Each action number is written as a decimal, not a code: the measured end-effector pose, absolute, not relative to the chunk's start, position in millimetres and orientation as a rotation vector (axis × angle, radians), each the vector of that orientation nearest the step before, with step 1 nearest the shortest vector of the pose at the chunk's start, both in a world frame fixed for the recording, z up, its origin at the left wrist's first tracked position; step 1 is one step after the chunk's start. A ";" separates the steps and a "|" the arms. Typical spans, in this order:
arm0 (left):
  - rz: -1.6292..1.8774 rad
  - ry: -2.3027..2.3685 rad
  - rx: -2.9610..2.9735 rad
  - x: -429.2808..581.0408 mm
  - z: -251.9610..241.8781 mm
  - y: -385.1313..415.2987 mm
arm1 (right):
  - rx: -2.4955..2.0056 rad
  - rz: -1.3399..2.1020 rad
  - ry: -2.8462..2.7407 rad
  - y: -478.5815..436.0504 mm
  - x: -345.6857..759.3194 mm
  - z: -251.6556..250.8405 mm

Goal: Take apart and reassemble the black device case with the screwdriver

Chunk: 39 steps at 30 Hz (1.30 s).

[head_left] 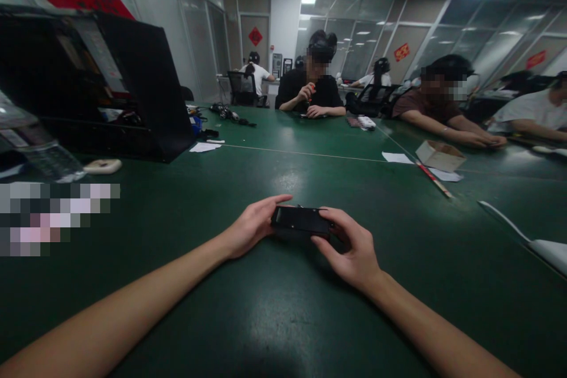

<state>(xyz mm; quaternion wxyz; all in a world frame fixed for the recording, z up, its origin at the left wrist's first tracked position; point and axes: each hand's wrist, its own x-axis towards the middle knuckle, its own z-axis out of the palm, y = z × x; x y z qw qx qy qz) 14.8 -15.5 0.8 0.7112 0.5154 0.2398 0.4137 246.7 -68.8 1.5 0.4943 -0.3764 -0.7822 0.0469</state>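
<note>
Two bare forearms reach in from the bottom edge and meet over the dark green desk (283,319). Between them lies a small flat black device (300,220), resting low on the desk surface just ahead of the wrists. The left hand (250,227) closes its fingers (277,199) around the device's left end, thumb side stretched along the top edge. The right hand (354,248) grips the right end, its fingers (325,242) curled under and over the casing, so both hands have hold of the same piece. Further out on the left, a pale oblong object (103,166) lies on the desk before a large black open case (101,82) that fills that side. To the right, a white curved item (538,242) sits at the desk's edge. Beyond, a small cardboard box (440,155) rests on white paper sheets (397,157), with a thin red-and-wood stick (433,179) lying just beside it. A tangle of black cables (230,113) lies farther back. At the far side, a person in a black shirt (310,91) sits with hands raised over the desk, and another person in a brown shirt (438,109) rests a forearm on it. Glass partitions with red decorations (256,36) close the room behind.
</note>
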 end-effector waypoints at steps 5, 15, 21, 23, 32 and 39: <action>0.842 0.519 0.967 16.2 0.1 -14.2 | -0.852 0.034 -1.899 -66.6 247.4 2.6; 0.827 0.548 0.952 14.9 1.9 -12.8 | -0.798 0.011 -1.977 -66.0 247.5 4.1; 0.835 0.550 0.946 15.1 1.4 -12.9 | -0.785 0.032 -1.996 -65.8 247.9 3.7; 0.860 0.546 0.945 15.9 1.5 -13.2 | -0.802 0.062 -1.988 -66.1 248.3 3.0; 0.858 0.563 0.938 18.3 1.8 -14.2 | -0.835 0.224 -2.099 -64.5 250.2 -1.9; 0.983 0.654 1.084 20.0 -8.0 -12.6 | -1.134 0.519 -2.036 -62.8 245.1 6.8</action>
